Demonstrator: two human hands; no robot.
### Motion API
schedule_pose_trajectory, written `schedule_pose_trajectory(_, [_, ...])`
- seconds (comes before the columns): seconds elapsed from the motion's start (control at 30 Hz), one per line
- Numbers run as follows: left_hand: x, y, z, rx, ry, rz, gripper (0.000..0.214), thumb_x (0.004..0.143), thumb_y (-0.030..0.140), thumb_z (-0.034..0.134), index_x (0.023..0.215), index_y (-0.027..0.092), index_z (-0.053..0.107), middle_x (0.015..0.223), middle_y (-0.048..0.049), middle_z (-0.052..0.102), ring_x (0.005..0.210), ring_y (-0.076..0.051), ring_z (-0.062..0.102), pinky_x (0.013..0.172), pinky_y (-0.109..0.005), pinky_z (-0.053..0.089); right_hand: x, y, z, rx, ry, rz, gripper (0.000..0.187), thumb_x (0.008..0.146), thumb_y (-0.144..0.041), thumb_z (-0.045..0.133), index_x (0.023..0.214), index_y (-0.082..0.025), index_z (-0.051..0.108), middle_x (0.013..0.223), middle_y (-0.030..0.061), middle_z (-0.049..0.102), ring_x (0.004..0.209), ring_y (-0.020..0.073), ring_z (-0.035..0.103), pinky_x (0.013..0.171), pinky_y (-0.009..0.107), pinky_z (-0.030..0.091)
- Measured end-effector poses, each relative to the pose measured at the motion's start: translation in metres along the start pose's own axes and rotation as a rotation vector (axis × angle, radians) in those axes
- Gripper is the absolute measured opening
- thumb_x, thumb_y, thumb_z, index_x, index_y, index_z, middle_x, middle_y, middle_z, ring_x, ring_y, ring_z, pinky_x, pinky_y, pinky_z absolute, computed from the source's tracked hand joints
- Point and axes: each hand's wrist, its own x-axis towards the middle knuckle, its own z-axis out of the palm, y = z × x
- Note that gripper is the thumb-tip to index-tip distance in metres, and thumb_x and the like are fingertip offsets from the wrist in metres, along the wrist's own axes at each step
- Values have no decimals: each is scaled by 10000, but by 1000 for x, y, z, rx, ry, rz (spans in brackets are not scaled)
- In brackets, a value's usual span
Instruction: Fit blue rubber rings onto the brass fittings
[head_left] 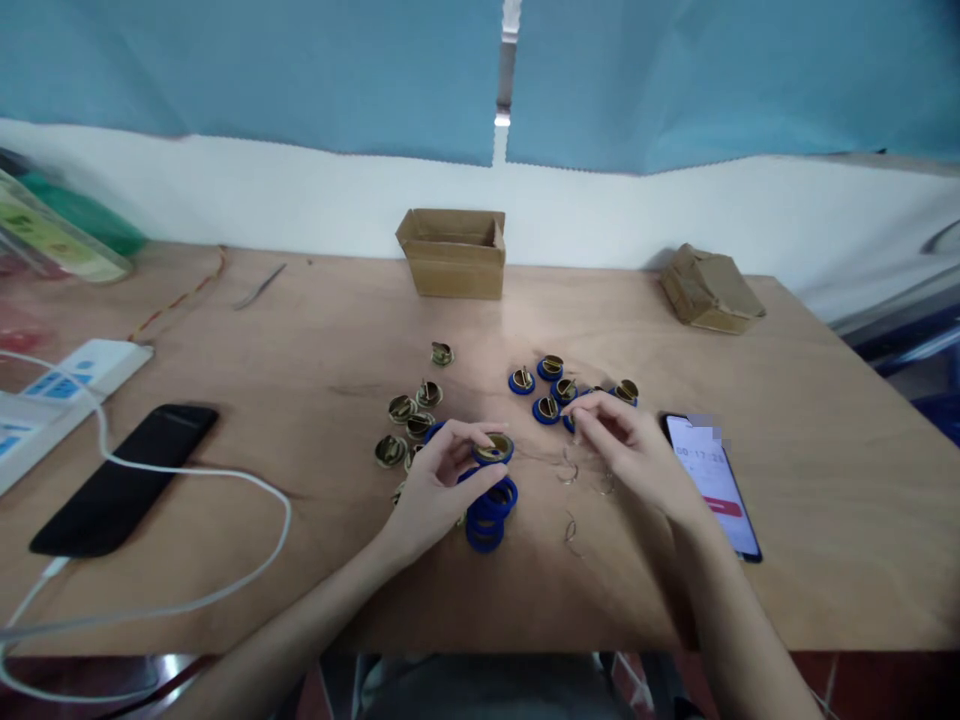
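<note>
My left hand [450, 478] pinches a round brass-coloured metal piece with a blue ring [493, 450] round it, between thumb and fingers. Below that piece lies a pile of loose blue rings [486, 532]. My right hand [626, 445] is closed in a pinch just to the right; what its fingertips hold is too small to make out. Thin bent wires [572, 535] lie under and beside it. Beyond the right fingertips sits a group of brass pieces with blue rings [547, 408]. Left of my left hand are several brass pieces without blue rings [402, 407], partly hidden by the hand.
An open cardboard box [456, 268] stands at the back, a crumpled closed one [711, 288] at the back right. A lit phone [712, 480] lies by my right forearm. On the left are a black phone [127, 480], a white cable [225, 472], a power strip [82, 385] and tweezers [260, 287].
</note>
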Motion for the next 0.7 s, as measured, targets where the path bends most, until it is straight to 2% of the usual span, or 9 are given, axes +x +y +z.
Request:
schedule_pose_trajectory(0.07, [0, 0, 0, 5, 5, 34, 157, 826, 155, 777, 869, 190, 631, 1211, -92, 748, 1122, -188, 718, 942, -277, 567, 1, 3, -9, -99, -75, 0, 242, 1007, -388, 513, 904, -206, 635, 648, -39, 511, 562, 119, 459, 534, 253, 347])
schedule_pose_trajectory(0.17, [-1, -1, 1, -10, 24, 70, 135, 839, 156, 764, 833, 185, 632, 1165, -92, 765, 1074, -197, 739, 907, -294, 588, 0, 10, -16, -244, -265, 25, 205, 994, -352, 512, 890, -210, 619, 643, -35, 548, 561, 127, 478, 540, 256, 333])
schedule_pose_trajectory(0.23, [-2, 0, 1, -26, 35, 72, 145, 842, 151, 759, 804, 182, 623, 1133, -88, 776, 1046, -197, 750, 885, -295, 599, -1, 16, -17, -332, -375, 72, 134, 970, -323, 546, 963, -209, 615, 657, -29, 590, 573, 139, 519, 555, 259, 345])
schedule_pose_trajectory(0.3, [-3, 0, 2, -35, 39, 66, 149, 841, 140, 756, 783, 180, 624, 1106, -83, 785, 1041, -199, 754, 878, -295, 604, -1, 22, -17, -416, -427, 121, 166, 946, -312, 592, 1074, -207, 599, 687, -23, 623, 595, 154, 548, 567, 264, 349])
schedule_pose_trajectory(0.43, [-2, 2, 5, -51, 14, 45, 145, 811, 110, 766, 767, 177, 646, 1064, -81, 798, 1041, -216, 756, 874, -312, 610, -1, 28, -16, -533, -450, 171, 299, 914, -322, 655, 1171, -201, 564, 741, -5, 651, 641, 182, 575, 571, 273, 335])
schedule_pose_trajectory(0.6, [0, 1, 5, -22, -15, 48, 119, 806, 92, 750, 804, 179, 669, 1054, -80, 804, 1012, -183, 761, 843, -254, 598, 0, 26, -10, -638, -395, 173, 136, 973, -255, 566, 1086, -189, 603, 770, 34, 679, 692, 203, 616, 614, 288, 348])
schedule_pose_trajectory(0.7, [0, 0, 3, 19, -33, 35, 92, 826, 110, 730, 828, 179, 670, 1072, -85, 799, 1000, -175, 760, 833, -248, 594, 1, 28, -3, -716, -354, 175, 98, 960, -234, 602, 1042, -181, 596, 812, 59, 697, 723, 218, 644, 603, 285, 335])
